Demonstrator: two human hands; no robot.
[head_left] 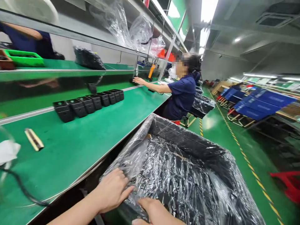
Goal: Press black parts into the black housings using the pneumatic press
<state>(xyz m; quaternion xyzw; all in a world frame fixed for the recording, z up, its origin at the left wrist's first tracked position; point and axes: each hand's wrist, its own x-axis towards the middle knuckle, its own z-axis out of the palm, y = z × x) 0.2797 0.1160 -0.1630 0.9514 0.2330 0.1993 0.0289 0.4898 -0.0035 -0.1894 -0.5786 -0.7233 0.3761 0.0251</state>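
Observation:
A large black bin [185, 139] lined with clear plastic film [173, 175] stands in front of me, beside the workbench. My left hand [113, 189] is curled over the bin's near left edge, its fingers closed on the film. To the right of it, my right hand [152, 209] grips the film along the same near edge, cut off partly by the bottom of the picture. Under the crinkled film the bin's contents look dark and cannot be made out.
On the green workbench [93, 134] several black housings [81, 106] stand in a row. A cream strip [34, 139] and a black cable [21, 184] lie nearer. A co-worker [181, 93] sits at the bench beyond the bin. A red stool [288, 184] is on the right.

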